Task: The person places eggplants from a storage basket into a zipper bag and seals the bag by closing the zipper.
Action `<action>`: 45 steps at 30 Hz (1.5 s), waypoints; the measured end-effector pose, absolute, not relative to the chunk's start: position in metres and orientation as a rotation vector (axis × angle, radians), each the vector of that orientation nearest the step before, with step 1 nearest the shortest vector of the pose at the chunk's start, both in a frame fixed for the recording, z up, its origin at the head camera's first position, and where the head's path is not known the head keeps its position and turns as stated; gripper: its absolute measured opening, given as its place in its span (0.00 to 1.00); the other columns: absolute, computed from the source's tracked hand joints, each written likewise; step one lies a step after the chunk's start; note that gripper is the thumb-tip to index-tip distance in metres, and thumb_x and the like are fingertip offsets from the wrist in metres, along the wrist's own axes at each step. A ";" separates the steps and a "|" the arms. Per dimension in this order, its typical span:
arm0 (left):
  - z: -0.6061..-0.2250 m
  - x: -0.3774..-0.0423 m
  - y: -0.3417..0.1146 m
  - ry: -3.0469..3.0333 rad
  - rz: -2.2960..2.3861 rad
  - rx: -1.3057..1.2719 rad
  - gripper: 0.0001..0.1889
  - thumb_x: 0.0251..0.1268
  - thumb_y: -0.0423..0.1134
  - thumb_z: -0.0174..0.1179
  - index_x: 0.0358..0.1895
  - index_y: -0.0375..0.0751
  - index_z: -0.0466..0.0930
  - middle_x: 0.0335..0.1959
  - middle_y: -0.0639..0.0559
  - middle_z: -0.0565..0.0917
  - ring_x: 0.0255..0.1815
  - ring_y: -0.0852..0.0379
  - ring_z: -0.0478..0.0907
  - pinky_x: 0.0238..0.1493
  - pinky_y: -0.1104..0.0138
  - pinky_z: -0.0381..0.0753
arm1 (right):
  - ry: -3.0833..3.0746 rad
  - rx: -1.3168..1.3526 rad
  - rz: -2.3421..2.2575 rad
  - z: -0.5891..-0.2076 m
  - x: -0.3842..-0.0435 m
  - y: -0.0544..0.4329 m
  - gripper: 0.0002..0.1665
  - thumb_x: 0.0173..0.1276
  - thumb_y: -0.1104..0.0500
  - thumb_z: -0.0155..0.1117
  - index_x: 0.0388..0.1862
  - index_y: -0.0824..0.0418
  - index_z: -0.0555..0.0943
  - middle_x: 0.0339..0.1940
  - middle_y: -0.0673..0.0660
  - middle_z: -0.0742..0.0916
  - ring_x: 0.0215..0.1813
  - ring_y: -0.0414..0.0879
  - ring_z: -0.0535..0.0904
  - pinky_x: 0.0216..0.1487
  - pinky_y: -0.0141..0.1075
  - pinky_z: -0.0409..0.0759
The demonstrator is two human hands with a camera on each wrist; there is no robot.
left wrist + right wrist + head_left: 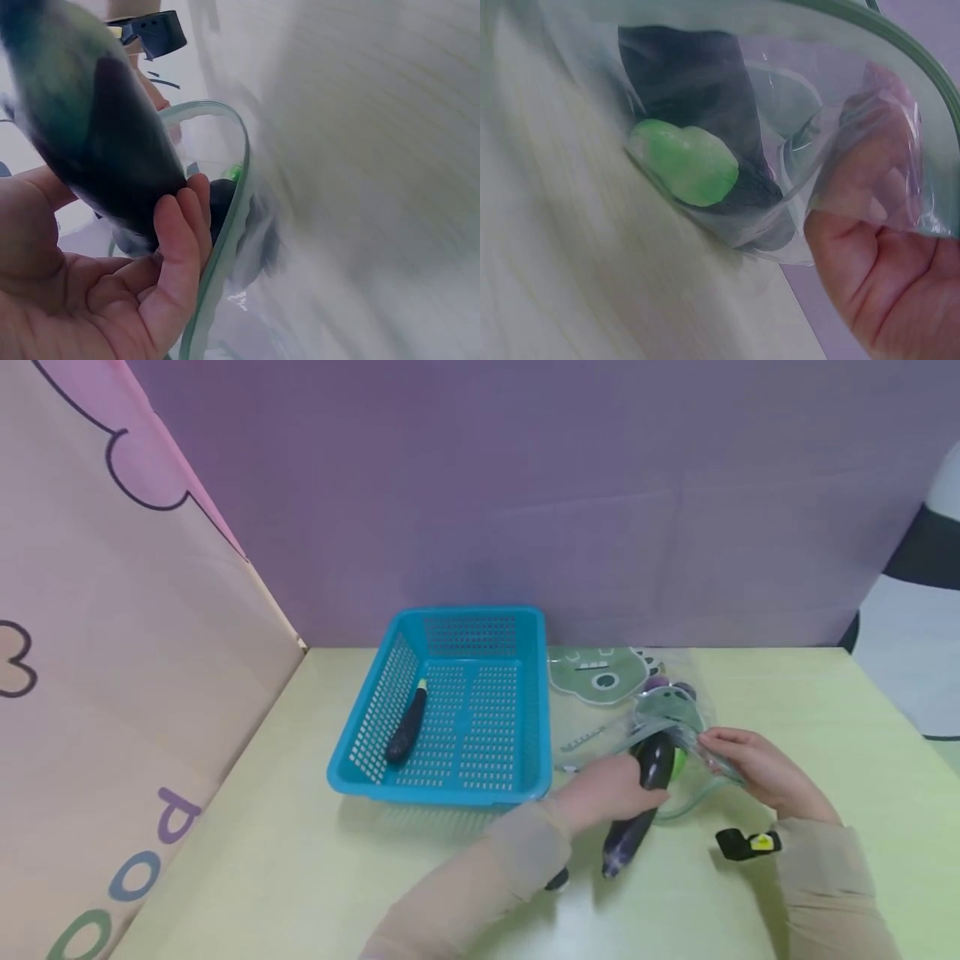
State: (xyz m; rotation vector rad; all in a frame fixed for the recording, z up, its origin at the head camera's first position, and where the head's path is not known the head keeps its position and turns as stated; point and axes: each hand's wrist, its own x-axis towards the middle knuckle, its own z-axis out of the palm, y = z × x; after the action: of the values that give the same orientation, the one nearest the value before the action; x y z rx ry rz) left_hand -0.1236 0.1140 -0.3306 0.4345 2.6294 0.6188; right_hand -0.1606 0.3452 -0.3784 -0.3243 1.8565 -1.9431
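My left hand (611,789) grips a glossy dark purple eggplant (637,827), which slants at the mouth of a clear zip bag (708,789). In the left wrist view the fingers curl round the eggplant (112,142), beside the bag's green-edged rim (244,142). My right hand (761,768) pinches the bag's right side. Through the plastic in the right wrist view show a bright green lumpy piece (694,165) and a dark eggplant-like shape (686,75). The right fingertips are partly behind the film. Green cartoon faces (603,677) are printed on the bag.
A blue perforated basket (546,710) stands left of the bag, with a smaller eggplant (408,727) lying inside on its left. A purple cloth wall (465,510) rises behind the pale wooden table (285,843); a printed panel (150,635) borders the left.
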 end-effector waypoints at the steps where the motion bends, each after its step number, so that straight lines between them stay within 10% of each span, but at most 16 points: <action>1: -0.331 -0.125 0.115 2.639 0.596 0.441 0.17 0.62 0.56 0.58 0.36 0.46 0.82 0.23 0.57 0.81 0.18 0.64 0.74 0.23 0.74 0.72 | 1.846 -0.328 -1.951 -0.378 -0.161 0.345 0.20 0.77 0.63 0.42 0.33 0.52 0.83 0.27 0.44 0.82 0.28 0.34 0.76 0.29 0.26 0.77; 45: -0.349 -0.131 0.134 2.938 -0.074 0.432 0.09 0.63 0.47 0.57 0.38 0.48 0.82 0.32 0.58 0.83 0.29 0.63 0.78 0.27 0.72 0.76 | 1.856 -0.368 -1.937 -0.381 -0.160 0.334 0.20 0.76 0.64 0.44 0.31 0.52 0.82 0.24 0.43 0.81 0.27 0.34 0.75 0.29 0.25 0.75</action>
State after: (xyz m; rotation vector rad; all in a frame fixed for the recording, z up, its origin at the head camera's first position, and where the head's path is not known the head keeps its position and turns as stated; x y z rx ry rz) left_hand -0.1313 0.1340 -0.3485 0.4317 2.9383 -0.0740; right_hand -0.1599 0.3337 -0.3809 -0.3684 1.8561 -1.9368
